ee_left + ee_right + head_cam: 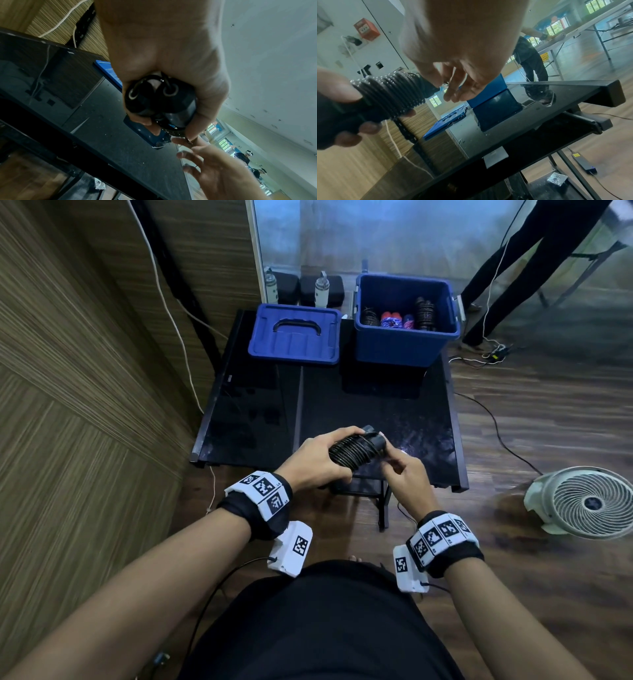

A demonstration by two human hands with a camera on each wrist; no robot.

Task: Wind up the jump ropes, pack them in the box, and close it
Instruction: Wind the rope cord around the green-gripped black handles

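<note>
My left hand (308, 463) grips a black jump rope (352, 451) above the near edge of the black table (260, 412). Its cord is coiled tightly round the two handles held side by side (161, 101). At the handles' far tips, my right hand (404, 470) pinches the cord's end between thumb and forefinger (436, 79), with the other fingers loose. The blue box (404, 344) stands uncovered at the table's back right, with several wound ropes (394, 320) inside. Its blue lid (294, 337) lies flat to its left.
A white floor fan (589, 503) stands on the wood floor to the right. Cables run across the floor beside the table. A wood-panelled wall (85, 371) closes in the left side. Two bottles (320, 289) and another person's legs (513, 268) are beyond the table.
</note>
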